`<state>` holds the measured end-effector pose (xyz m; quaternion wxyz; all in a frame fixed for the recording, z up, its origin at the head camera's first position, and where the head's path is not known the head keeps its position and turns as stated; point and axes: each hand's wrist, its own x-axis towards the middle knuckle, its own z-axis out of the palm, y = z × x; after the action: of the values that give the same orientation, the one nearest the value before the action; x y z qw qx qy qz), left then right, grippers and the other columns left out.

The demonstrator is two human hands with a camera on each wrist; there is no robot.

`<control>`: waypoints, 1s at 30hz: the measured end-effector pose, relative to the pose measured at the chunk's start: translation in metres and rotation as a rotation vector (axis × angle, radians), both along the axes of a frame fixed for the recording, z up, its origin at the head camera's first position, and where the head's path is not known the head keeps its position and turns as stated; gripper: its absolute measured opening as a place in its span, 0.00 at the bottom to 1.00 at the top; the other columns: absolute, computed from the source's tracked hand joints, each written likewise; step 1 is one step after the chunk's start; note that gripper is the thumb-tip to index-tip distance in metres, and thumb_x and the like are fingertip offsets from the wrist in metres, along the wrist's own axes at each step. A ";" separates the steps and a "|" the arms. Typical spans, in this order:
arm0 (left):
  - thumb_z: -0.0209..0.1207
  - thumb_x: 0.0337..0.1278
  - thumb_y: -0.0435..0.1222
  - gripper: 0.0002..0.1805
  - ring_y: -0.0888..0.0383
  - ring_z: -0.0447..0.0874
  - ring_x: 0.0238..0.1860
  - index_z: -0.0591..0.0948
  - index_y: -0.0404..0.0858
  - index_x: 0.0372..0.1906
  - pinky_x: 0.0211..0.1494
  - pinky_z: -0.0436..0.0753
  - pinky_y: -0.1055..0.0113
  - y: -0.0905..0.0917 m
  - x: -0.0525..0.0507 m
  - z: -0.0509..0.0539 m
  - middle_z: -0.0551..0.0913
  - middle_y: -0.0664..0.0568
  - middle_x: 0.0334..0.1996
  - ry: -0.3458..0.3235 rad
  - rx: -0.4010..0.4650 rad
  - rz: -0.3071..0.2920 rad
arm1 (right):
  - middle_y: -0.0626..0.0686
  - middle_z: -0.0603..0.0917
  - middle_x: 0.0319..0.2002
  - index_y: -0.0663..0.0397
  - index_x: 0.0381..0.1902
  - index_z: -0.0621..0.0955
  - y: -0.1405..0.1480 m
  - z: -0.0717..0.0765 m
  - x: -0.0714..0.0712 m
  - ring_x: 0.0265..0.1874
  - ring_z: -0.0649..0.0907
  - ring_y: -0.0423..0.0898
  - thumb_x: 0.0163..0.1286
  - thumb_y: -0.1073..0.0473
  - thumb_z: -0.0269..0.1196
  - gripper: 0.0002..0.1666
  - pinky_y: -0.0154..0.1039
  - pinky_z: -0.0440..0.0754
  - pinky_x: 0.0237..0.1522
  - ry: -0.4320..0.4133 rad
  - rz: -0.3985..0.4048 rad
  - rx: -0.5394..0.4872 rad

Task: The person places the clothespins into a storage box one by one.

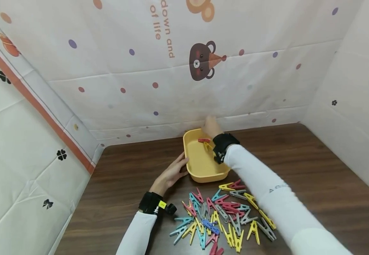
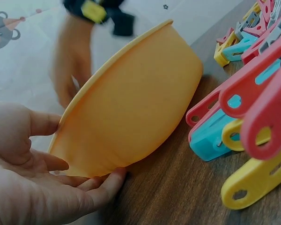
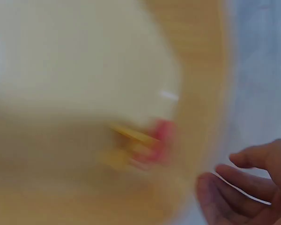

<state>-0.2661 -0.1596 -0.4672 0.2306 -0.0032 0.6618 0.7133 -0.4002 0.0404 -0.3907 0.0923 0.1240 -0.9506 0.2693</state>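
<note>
A yellow plastic basin [image 1: 200, 166] stands on the dark wooden table. My left hand [image 1: 171, 173] rests against its left side, and in the left wrist view the fingertips [image 2: 116, 178] touch the outer wall and rim. At the basin's far end is my right hand [image 1: 212, 126], blurred in the head view. The right wrist view shows that hand [image 3: 250, 185] with loosely bent fingers, just outside the rim, holding nothing. A red clothespin [image 1: 203, 140] and a yellow clothespin [image 1: 208, 146] lie inside the basin at its far end; the right forearm partly covers that area.
A pile of clothespins [image 1: 216, 222] in red, yellow, teal, grey and blue spreads in front of the basin, below the right sleeve [image 1: 267, 187]. The table [image 1: 133, 170] ends behind the basin at a patterned white cloth wall [image 1: 133, 117].
</note>
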 end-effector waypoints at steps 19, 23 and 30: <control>0.44 0.81 0.49 0.38 0.42 0.63 0.77 0.43 0.46 0.84 0.70 0.76 0.46 0.014 0.009 0.005 0.45 0.41 0.83 0.062 -0.242 0.016 | 0.55 0.87 0.46 0.56 0.52 0.84 0.145 0.008 0.208 0.38 0.87 0.45 0.63 0.54 0.74 0.22 0.42 0.87 0.38 -0.303 0.594 0.247; 0.42 0.83 0.48 0.37 0.41 0.58 0.79 0.42 0.46 0.84 0.71 0.75 0.44 0.013 0.009 0.003 0.42 0.41 0.84 0.076 -0.223 0.014 | 0.49 0.78 0.46 0.44 0.53 0.74 0.183 -0.060 0.213 0.36 0.80 0.41 0.64 0.46 0.74 0.26 0.43 0.80 0.31 -0.423 0.574 0.265; 0.42 0.82 0.49 0.36 0.42 0.56 0.80 0.44 0.48 0.84 0.72 0.74 0.44 0.013 0.009 0.000 0.44 0.42 0.84 0.065 -0.194 0.027 | 0.43 0.72 0.32 0.47 0.46 0.70 0.184 -0.068 0.220 0.25 0.68 0.32 0.67 0.70 0.67 0.21 0.32 0.67 0.24 -0.422 0.665 0.176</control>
<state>-0.2572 -0.1464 -0.4670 0.1977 -0.0111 0.7348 0.6487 -0.1800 0.2249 -0.4583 -0.2079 0.3744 -0.8760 0.2218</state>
